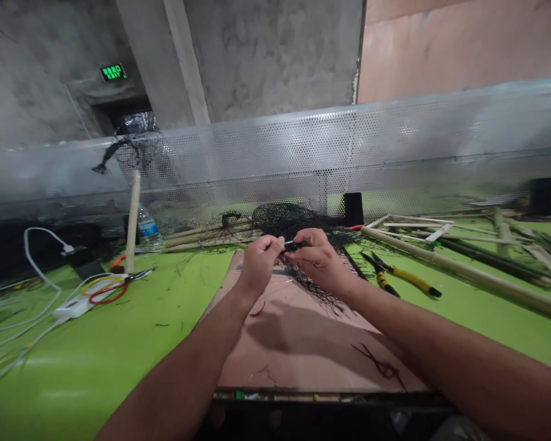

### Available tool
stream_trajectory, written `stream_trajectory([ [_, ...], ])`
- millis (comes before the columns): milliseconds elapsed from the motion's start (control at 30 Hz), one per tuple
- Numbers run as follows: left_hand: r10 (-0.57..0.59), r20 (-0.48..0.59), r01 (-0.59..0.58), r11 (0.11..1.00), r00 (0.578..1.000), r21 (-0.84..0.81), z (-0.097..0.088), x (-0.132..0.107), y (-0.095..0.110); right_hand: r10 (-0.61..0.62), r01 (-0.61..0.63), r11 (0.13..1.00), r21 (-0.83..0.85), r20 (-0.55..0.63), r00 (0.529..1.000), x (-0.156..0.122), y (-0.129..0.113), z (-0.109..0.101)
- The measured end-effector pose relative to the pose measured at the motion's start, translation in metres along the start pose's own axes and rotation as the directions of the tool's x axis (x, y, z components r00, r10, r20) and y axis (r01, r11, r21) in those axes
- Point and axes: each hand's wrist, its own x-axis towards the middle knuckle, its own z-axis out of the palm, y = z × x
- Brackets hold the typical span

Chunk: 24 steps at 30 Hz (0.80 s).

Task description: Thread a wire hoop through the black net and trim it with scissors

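Over the pinkish board, the left hand pinches a small pale piece; the right hand curls close beside it, its grip unclear. Pliers lie right of the board.

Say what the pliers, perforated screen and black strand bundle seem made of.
Pliers: likely steel head, dark and metallic; yellow-and-black grips look smooth, perhaps plastic. Perforated screen: probably sheet metal, from its silvery sheen. Black strand bundle: thin, wiry, dull; wire or fibre, unclear.
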Motion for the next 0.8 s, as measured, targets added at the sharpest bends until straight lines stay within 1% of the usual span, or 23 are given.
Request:
stream_trajectory([
  [67, 0.020, -0.021, -0.019, 0.999, 1.000, 0.045, -0.003, 0.002, 0.000, -0.035, 0.035, 0.999, 0.001, 0.065, 0.997, -0.001, -0.001, -0.002],
  [133, 0.060, -0.021, -0.057, 0.992, 0.998, 0.112, -0.006, 0.003, 0.001, -0.005, 0.002, 0.999, 0.039, 0.086, 0.996, -0.001, -0.006, -0.007],
  [200, 0.115, 0.013, -0.115, 0.975, 0.993, 0.192, -0.007, 0.003, 0.004, 0.119, -0.122, 0.990, 0.065, 0.037, 0.992, 0.001, -0.012, -0.013],
  [267, 0.177, 0.055, -0.185, 0.949, 0.983, 0.255, -0.007, 0.000, 0.008, 0.267, -0.266, 0.963, 0.049, -0.002, 0.964, 0.004, -0.017, -0.017],
  [300, 0.203, 0.077, -0.216, 0.937, 0.976, 0.276, -0.007, -0.002, 0.010, 0.312, -0.311, 0.950, 0.025, -0.001, 0.950, 0.006, -0.018, -0.018],
  [333, 0.222, 0.100, -0.242, 0.927, 0.970, 0.287, -0.006, -0.004, 0.013, 0.328, -0.328, 0.945, -0.006, 0.012, 0.944, 0.008, -0.019, -0.019],
  [400, 0.232, 0.160, -0.271, 0.915, 0.960, 0.299, -0.006, -0.007, 0.018, 0.287, -0.284, 0.957, -0.054, 0.056, 0.956, 0.009, -0.019, -0.019],
  [467, 0.214, 0.223, -0.278, 0.907, 0.951, 0.316, -0.006, -0.010, 0.022, 0.233, -0.227, 0.971, -0.070, 0.090, 0.968, 0.010, -0.018, -0.017],
  [533, 0.201, 0.261, -0.283, 0.900, 0.944, 0.331, -0.005, -0.011, 0.025, 0.235, -0.229, 0.971, -0.064, 0.129, 0.963, 0.009, -0.017, -0.015],
  [667, 0.208, 0.257, -0.288, 0.899, 0.944, 0.329, -0.003, -0.010, 0.022, 0.284, -0.273, 0.958, -0.084, 0.169, 0.944, 0.007, -0.016, -0.013],
  [800, 0.220, 0.233, -0.285, 0.911, 0.947, 0.297, 0.001, -0.010, 0.018, 0.246, -0.219, 0.956, -0.196, 0.123, 0.961, 0.007, -0.014, -0.013],
])
